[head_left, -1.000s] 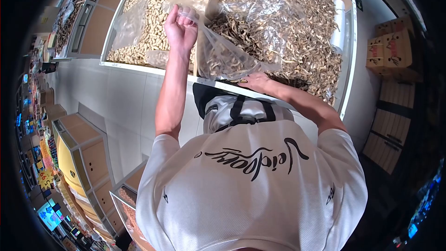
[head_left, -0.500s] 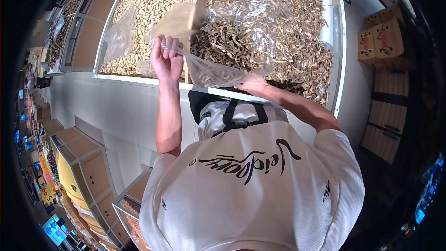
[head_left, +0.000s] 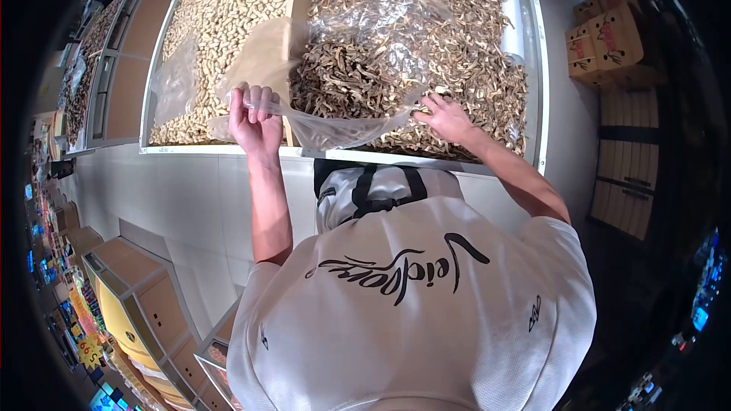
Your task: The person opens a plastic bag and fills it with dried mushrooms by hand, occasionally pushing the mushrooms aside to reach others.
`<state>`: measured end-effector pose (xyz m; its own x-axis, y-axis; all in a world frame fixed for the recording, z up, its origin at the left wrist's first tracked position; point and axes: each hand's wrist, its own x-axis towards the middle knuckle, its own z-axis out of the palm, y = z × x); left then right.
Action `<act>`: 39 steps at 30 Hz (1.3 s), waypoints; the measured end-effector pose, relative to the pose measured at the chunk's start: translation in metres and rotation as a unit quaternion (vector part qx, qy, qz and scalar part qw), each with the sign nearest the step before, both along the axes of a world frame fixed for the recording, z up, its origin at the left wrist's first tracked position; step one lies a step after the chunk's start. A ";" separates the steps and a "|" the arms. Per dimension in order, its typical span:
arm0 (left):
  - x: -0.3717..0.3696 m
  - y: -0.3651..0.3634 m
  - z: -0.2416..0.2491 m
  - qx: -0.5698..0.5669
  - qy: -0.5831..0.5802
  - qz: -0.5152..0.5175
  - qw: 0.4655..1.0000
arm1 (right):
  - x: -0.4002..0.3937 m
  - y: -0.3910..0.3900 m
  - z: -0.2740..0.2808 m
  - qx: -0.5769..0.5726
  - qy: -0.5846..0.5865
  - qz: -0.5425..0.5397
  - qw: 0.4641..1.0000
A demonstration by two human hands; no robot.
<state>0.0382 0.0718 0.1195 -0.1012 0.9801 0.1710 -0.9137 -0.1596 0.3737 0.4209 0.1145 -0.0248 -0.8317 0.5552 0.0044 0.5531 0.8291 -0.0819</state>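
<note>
A clear plastic bag (head_left: 327, 135) is stretched between my two hands over the bin's front edge, with a heap of darker dried brown strips (head_left: 343, 76) at its mouth. My left hand (head_left: 257, 122) is closed around the left side of the bag, above the peanuts (head_left: 228, 23). On the opposite side, my right hand (head_left: 445, 116) pinches the bag's right edge between thumb and fingers. Loose dried brown slices (head_left: 480, 61) lie around and under that hand.
A wooden divider (head_left: 299, 0) separates peanuts from dried slices. A white plastic roll (head_left: 510, 19) lies along the bin's right side. Another clear bag (head_left: 177, 80) rests on the peanuts. Cardboard boxes (head_left: 609, 42) are stacked at the right; wooden display cabinets (head_left: 145, 281) stand at lower left.
My right hand has risen from the bin's front edge to the bag's right edge. My left hand still grips the bag, slightly lower in view. The whole scene has shifted a little left.
</note>
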 end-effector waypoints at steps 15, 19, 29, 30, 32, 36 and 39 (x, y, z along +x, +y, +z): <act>0.016 -0.025 -0.022 -0.038 0.076 -0.035 0.996 | 0.059 0.006 -0.002 -0.153 0.155 -0.346 0.913; 0.011 -0.046 -0.035 -0.033 0.119 -0.063 0.990 | 0.031 -0.022 0.013 -0.160 0.085 -0.377 0.908; 0.007 -0.068 -0.033 -0.078 0.130 -0.024 0.988 | 0.009 -0.024 0.013 -0.163 0.019 -0.450 0.878; 0.006 -0.068 -0.031 -0.072 0.133 -0.021 0.988 | 0.009 -0.022 0.016 -0.170 0.016 -0.454 0.875; 0.004 -0.070 -0.028 -0.061 0.139 -0.014 0.988 | 0.009 -0.021 0.018 -0.156 0.034 -0.456 0.875; -0.003 -0.077 -0.015 -0.099 0.223 -0.006 0.970 | 0.014 -0.019 0.013 -0.142 0.045 -0.452 0.879; 0.002 -0.079 0.011 -0.115 0.321 0.001 0.940 | 0.014 -0.018 0.014 -0.129 0.042 -0.450 0.883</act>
